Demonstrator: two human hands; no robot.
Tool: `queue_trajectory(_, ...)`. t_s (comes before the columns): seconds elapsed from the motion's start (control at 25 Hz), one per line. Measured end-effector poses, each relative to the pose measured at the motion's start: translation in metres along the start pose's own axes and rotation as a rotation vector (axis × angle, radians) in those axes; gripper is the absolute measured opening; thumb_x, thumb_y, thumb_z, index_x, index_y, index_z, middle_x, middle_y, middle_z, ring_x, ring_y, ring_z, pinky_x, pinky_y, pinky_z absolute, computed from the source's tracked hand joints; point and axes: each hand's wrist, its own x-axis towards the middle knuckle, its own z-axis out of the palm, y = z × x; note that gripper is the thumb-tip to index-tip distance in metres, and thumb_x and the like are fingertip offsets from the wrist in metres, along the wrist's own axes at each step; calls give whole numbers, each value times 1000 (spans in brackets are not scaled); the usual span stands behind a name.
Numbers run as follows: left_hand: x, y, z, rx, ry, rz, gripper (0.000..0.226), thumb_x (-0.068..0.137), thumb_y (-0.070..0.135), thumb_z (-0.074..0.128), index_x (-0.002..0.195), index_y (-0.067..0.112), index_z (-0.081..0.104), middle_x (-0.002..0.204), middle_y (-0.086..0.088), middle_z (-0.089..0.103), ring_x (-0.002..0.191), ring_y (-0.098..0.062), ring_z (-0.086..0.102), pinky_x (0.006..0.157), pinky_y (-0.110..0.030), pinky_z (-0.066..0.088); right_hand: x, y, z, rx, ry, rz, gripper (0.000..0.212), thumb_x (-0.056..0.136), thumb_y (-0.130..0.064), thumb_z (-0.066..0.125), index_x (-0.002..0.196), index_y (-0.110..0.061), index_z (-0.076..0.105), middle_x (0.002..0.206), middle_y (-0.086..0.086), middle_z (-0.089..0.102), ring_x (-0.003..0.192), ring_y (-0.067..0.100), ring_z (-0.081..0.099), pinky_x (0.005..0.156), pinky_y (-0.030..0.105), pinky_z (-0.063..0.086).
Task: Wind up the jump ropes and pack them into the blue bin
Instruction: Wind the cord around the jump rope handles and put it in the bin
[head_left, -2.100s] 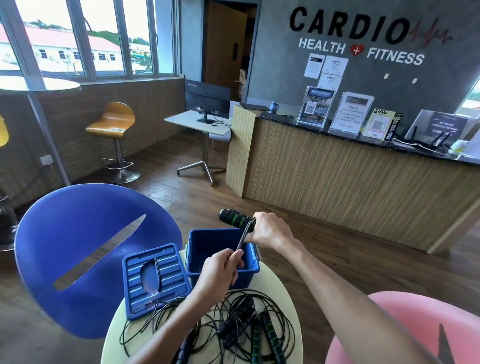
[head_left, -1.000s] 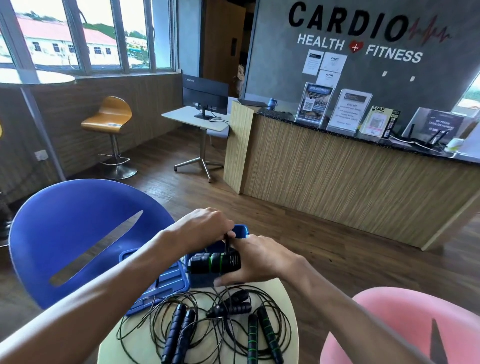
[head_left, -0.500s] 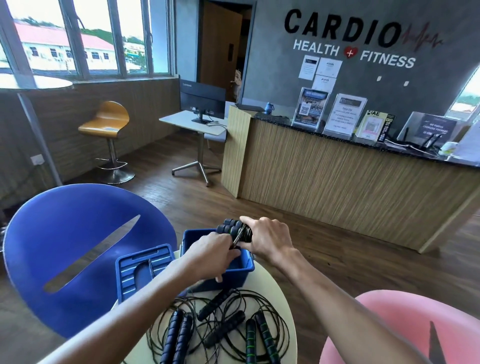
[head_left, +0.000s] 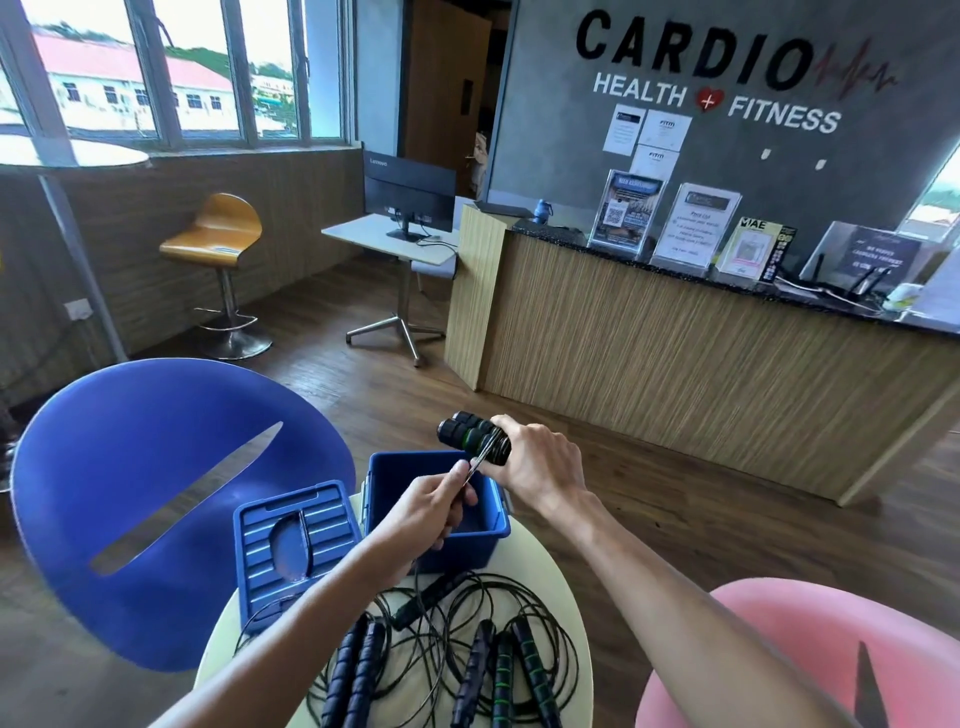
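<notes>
My right hand (head_left: 537, 462) grips a pair of black jump rope handles with green rings (head_left: 465, 434), held sideways just above the far rim of the open blue bin (head_left: 491, 525). My left hand (head_left: 431, 512) pinches that rope's thin black cord (head_left: 478, 461), pulled taut against the handles, in front of the bin. Several other jump ropes (head_left: 441, 644) lie tangled on the small round table (head_left: 569, 618), black handles pointing toward me. The bin's inside is partly hidden by my left hand.
The bin's blue lid (head_left: 293, 540) lies flat at the left of the bin. A blue chair (head_left: 150, 493) stands left of the table, a pink chair (head_left: 779, 654) at its right. A wooden reception counter (head_left: 675, 364) and wood floor lie beyond.
Both hands rose from the table level up above the bin. My left hand keeps circling the cord around the handles that my right hand holds.
</notes>
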Motion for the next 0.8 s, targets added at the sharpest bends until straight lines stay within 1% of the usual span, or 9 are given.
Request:
queue_trajectory(0.16,-4,3,8,-4,82,49,39,100,39,45,71,13,53,52,5,38,42,-8,31,39,-21,27,2,1,5,12,-73,46,56,82,-62,67,124,-25,60,110,7,73,103,34,68,74,37,49)
queue_trajectory(0.2,-5,5,11,0,100,65,39,100,37,45,71,12,52,51,4,40,41,-10,35,40,-24,34,3,2,6,36,-104,64,54,81,-63,67,116,-23,61,108,8,73,102,35,68,72,37,46)
queue_trajectory(0.28,-3,7,14,-4,120,70,39,101,35,43,72,11,51,52,-3,53,46,-21,56,51,-33,51,4,3,6,106,-166,90,50,78,-62,69,108,-22,62,105,7,73,101,34,68,69,35,42)
queue_trajectory(0.36,-4,4,13,-20,108,48,37,103,34,39,76,10,50,59,-13,65,57,-28,66,55,-33,55,3,3,5,150,-198,99,46,76,-58,72,106,-23,64,103,7,73,100,34,67,69,33,41)
queue_trajectory(0.4,-6,0,13,-14,93,48,36,103,33,38,78,10,48,59,-14,65,52,-27,63,47,-29,52,3,4,4,164,-195,102,45,76,-57,72,104,-24,63,102,6,73,99,33,67,69,33,41)
queue_trajectory(0.48,-10,-8,18,37,73,58,33,104,29,34,81,9,46,51,-8,57,35,-17,45,34,-19,34,3,4,2,194,-171,109,42,74,-57,72,100,-25,62,99,5,73,96,33,68,68,34,42)
queue_trajectory(0.56,-7,-17,23,71,71,67,33,104,27,33,80,11,46,43,2,44,30,-8,30,32,-17,23,3,4,5,189,-196,120,41,74,-57,72,97,-26,60,98,4,73,95,33,68,68,34,43)
queue_trajectory(0.72,6,-20,19,157,80,91,39,103,29,36,69,17,50,38,8,40,32,-6,32,40,-27,25,-3,11,16,213,-279,182,45,73,-59,73,103,-27,61,102,4,72,99,31,67,68,33,41)
queue_trajectory(0.8,2,-20,19,118,64,79,40,104,30,35,70,14,49,42,9,40,34,-6,33,37,-23,27,-1,11,12,227,-258,170,42,74,-58,72,99,-27,60,99,4,72,96,32,67,67,33,42)
